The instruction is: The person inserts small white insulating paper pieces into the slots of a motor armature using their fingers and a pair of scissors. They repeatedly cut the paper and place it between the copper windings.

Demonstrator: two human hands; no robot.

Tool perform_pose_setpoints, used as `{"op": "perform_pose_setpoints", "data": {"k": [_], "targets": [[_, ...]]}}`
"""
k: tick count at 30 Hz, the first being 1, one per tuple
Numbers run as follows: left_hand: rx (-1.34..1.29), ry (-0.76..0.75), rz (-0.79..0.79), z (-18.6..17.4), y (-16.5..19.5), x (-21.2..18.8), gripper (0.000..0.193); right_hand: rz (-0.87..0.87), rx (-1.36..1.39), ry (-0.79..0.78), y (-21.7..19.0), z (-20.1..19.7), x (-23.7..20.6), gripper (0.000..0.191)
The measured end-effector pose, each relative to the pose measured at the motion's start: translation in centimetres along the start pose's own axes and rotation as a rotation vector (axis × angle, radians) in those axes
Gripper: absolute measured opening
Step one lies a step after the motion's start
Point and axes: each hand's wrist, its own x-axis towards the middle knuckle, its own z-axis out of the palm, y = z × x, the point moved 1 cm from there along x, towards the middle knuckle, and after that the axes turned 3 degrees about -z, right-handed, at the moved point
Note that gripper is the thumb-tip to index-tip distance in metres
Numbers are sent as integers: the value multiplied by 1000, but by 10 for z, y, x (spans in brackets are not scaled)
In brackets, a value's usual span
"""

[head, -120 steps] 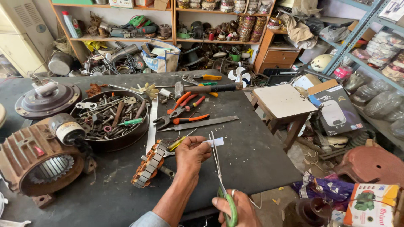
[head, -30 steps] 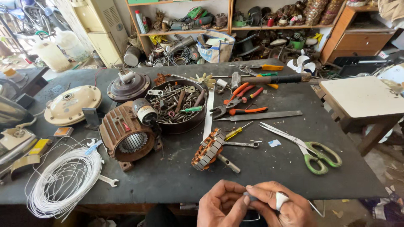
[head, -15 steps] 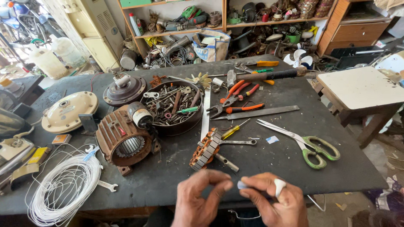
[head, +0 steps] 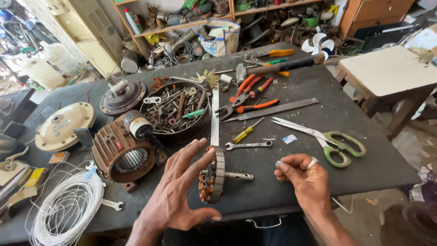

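**Hands at the wound motor core on the dark workbench**

A round metal motor core with copper windings and a steel shaft stands on edge near the front edge of the dark workbench. The left hand is spread open, fingers splayed, its fingertips reaching the core's left face and top; it does not grip. The right hand, just to the right of the core's shaft, is closed in a pinch: thumb and forefinger hold a tiny pale piece, too small to identify.

Just behind the core lies a small open-ended steel spanner, with a yellow-handled screwdriver beyond it. Further right of the core rest green-handled scissors. Behind the core a long steel ruler runs away from it, beside a round black tray of bolts and scrap metal. Left of the core sits a ribbed brown motor housing, and further left a coil of white wire. Orange-handled pliers lie well behind the core.
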Motion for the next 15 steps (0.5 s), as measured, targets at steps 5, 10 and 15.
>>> {"op": "perform_pose_setpoints", "data": {"k": [5,10,15], "targets": [[67,-159,-70,11,-3,1,120,0,-86,-25,4,7,6,11],[-69,-148,-142,27,-19,0,112,-116,-193,-88,-2,7,6,8],[-406,14,-238,30,-53,-26,114,-118,-217,-134,-28,30,5,13]]}}
